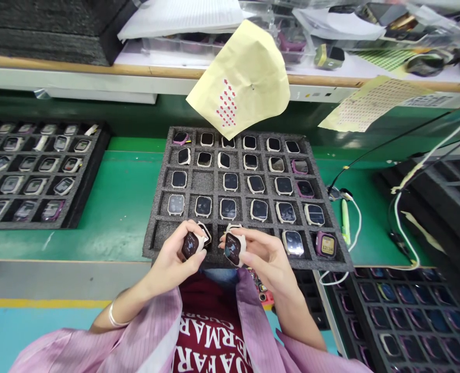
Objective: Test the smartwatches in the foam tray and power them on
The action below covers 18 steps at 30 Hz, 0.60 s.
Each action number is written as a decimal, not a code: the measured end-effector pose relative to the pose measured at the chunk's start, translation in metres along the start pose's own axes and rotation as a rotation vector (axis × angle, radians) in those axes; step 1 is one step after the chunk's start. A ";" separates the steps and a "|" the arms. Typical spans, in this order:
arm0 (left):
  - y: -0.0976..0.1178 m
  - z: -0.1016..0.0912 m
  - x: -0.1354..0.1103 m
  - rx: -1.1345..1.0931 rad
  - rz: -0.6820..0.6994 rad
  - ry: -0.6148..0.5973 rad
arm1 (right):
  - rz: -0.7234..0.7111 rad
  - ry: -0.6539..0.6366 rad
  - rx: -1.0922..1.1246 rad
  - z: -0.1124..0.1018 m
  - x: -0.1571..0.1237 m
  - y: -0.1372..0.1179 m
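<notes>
My left hand [177,254] is closed around a white-cased smartwatch [191,245] with a lit dark screen, above the front row of a grey foam tray [149,243]. My right hand [264,254] grips a second white-cased smartwatch [232,248], its screen also lit, a short way to the right. Just behind each held watch, another watch shows partly in the tray, mostly covered by my fingers. Most compartments of the tray hold a watch, such as a white one [292,242] and a purple one with a lit face [326,244] at the front right.
A second foam tray of watches [80,181] lies on the green table [125,191] at left. Dark trays [403,318] with more watches stand lower right. White cables [360,217] run along the right. Yellow sticker sheets [253,77] hang from the shelf edge.
</notes>
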State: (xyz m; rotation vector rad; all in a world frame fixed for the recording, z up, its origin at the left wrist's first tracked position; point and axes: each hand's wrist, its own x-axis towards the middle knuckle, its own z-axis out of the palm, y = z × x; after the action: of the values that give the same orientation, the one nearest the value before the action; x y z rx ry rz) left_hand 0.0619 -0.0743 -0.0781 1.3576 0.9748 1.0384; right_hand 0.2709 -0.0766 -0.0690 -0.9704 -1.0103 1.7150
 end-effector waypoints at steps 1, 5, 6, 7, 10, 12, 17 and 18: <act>0.000 0.000 0.000 0.003 -0.002 -0.011 | 0.003 0.004 -0.004 0.000 0.000 0.000; -0.001 -0.002 -0.001 -0.022 -0.041 -0.041 | -0.009 0.029 -0.031 -0.001 -0.001 0.002; -0.003 -0.002 -0.001 -0.042 -0.057 -0.037 | -0.013 0.026 -0.037 -0.002 -0.001 0.002; -0.004 -0.002 -0.002 -0.062 -0.071 -0.035 | -0.014 0.021 -0.041 -0.002 -0.001 0.002; -0.008 -0.002 -0.002 -0.086 -0.095 -0.043 | -0.004 0.008 -0.038 -0.003 0.000 0.003; -0.008 -0.002 -0.001 -0.085 -0.074 -0.022 | -0.007 0.004 -0.020 -0.003 0.001 0.002; -0.002 -0.004 0.000 -0.069 0.072 0.033 | -0.004 -0.007 -0.012 -0.003 0.000 0.001; -0.002 -0.004 -0.001 -0.083 0.094 0.019 | 0.000 -0.009 -0.015 -0.004 -0.001 0.001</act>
State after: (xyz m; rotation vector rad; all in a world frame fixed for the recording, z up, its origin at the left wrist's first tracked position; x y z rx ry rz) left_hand 0.0582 -0.0739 -0.0799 1.3373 0.8793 1.1517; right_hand 0.2742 -0.0770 -0.0712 -0.9726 -1.0300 1.7159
